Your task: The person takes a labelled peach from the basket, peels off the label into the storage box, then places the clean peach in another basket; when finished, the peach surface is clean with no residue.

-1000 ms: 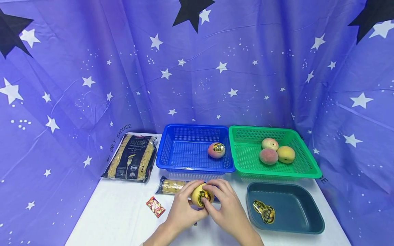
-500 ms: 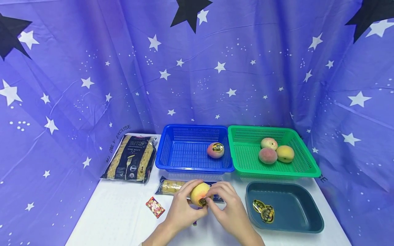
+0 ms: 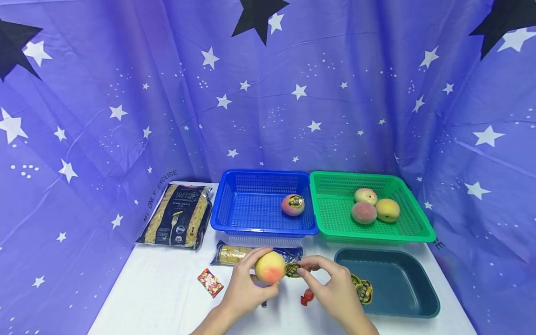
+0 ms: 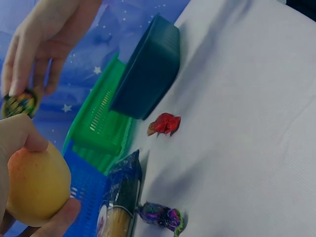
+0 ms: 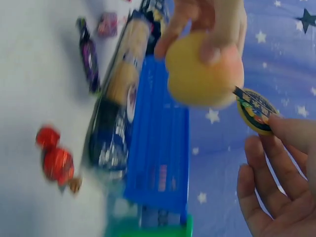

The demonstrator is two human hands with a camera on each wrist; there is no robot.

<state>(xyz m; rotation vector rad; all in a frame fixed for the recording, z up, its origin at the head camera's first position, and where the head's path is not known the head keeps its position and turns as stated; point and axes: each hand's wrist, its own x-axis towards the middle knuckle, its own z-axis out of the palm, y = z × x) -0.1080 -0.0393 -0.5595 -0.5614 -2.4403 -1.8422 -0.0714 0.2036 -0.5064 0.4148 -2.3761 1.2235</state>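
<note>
My left hand (image 3: 247, 284) grips a yellow peach (image 3: 270, 268) with a red blush, thumb below and fingers around its far side. Beside it, the right hand (image 3: 335, 286) pinches a round black-and-gold sticker (image 3: 292, 270) between thumb and fingertips. In the right wrist view the sticker (image 5: 255, 109) has its edge right by the peach (image 5: 205, 69). No label shows on the peach's visible side. Another peach (image 3: 292, 205), still bearing such a sticker, lies in the blue basket (image 3: 251, 228). Several similar stickers (image 3: 363, 289) lie in the dark teal tray (image 3: 402, 309), partly behind the right hand.
Three peaches (image 3: 365, 212) sit in the green basket (image 3: 335, 232). A penne bag (image 3: 180, 214) lies at the left, a spaghetti pack (image 3: 234, 254) before the blue basket. Small wrapped sweets are on the table: a red-and-yellow packet (image 3: 211, 282), a red candy (image 3: 307, 296) and a purple candy (image 4: 159, 215).
The sticker has come off the peach and moved right in my right hand. The left hand has shifted slightly left with the peach. A red candy now shows between the hands.
</note>
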